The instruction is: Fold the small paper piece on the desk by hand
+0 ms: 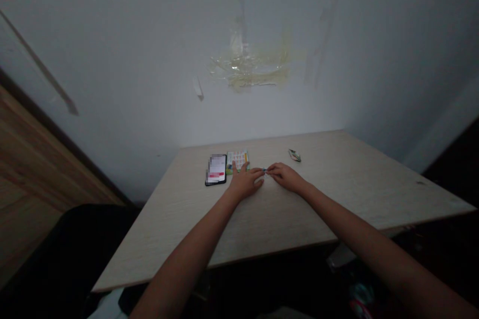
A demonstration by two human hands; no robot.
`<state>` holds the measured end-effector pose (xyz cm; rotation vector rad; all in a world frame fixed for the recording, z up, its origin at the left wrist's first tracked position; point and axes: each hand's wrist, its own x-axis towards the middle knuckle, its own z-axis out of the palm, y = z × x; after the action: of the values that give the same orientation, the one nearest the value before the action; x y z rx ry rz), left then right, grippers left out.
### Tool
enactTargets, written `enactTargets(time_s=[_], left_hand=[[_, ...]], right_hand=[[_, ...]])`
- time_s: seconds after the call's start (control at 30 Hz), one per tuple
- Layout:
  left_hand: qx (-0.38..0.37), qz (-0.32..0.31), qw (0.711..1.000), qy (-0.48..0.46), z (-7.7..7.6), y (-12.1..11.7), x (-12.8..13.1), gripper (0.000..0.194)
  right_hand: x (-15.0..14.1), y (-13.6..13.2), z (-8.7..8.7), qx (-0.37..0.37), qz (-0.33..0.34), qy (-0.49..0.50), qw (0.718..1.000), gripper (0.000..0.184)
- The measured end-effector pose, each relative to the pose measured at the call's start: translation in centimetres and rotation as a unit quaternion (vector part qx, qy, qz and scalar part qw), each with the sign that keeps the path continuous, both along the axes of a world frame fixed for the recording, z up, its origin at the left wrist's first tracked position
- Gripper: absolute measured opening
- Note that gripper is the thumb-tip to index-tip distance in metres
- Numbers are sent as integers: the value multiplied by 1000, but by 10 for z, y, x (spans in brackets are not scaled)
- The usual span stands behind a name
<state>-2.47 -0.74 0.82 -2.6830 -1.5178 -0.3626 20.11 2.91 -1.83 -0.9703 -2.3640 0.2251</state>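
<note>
Both my hands rest on the pale wooden table (337, 184), their fingertips meeting over a tiny bluish object (265, 171) that I cannot make out. My left hand (245, 182) lies partly flat, its fingers pinched toward that object and its fingertips near a green and white card (238, 159). My right hand (285, 176) pinches the same small object from the right.
A dark phone (216, 169) with a lit screen lies left of the card. A small folded paper piece (295, 155) sits farther back right. The white wall with tape residue (250, 67) stands behind the table. A wooden panel (30, 159) is at left.
</note>
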Motion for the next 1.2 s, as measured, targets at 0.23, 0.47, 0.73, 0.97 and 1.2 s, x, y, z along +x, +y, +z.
enactTargets(time_s=[0.23, 0.47, 0.73, 0.97, 1.2], left_hand=[[-9, -15, 1000, -3, -2, -1, -1, 39], [-21, -22, 1000, 3, -3, -1, -2, 36], [-32, -23, 999, -10, -5, -2, -4, 34], [-25, -7, 999, -35, -2, -2, -2, 37], [-19, 2, 998, -59, -5, 1, -2, 42]], right_hand=[[1, 0, 3, -14, 5, 7, 1000, 28], [2, 2, 0, -19, 5, 14, 1000, 28], [2, 0, 2, -21, 7, 15, 1000, 29], [2, 0, 1, -23, -1, 26, 999, 28], [1, -2, 5, -31, 2, 24, 999, 28]])
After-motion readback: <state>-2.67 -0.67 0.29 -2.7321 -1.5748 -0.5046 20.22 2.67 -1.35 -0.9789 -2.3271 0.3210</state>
